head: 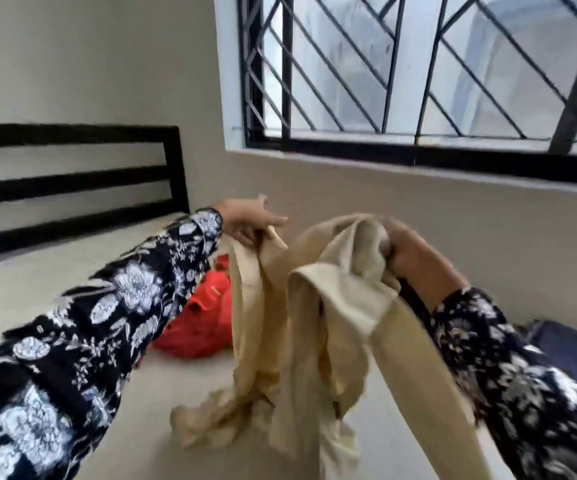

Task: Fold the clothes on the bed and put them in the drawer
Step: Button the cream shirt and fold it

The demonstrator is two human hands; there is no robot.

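Both hands, left hand (245, 220) and right hand (415, 252), clutch the crumpled beige cotton garment (301, 306) above the pale bed (38, 285); its trailing hem could snag, spoiling the fold.

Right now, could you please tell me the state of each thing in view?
beige garment: unfolded, held up, lower end on the bed
red garment: crumpled on the bed
left hand: holds one edge
right hand: grips bunched cloth
blue cloth: lying at right
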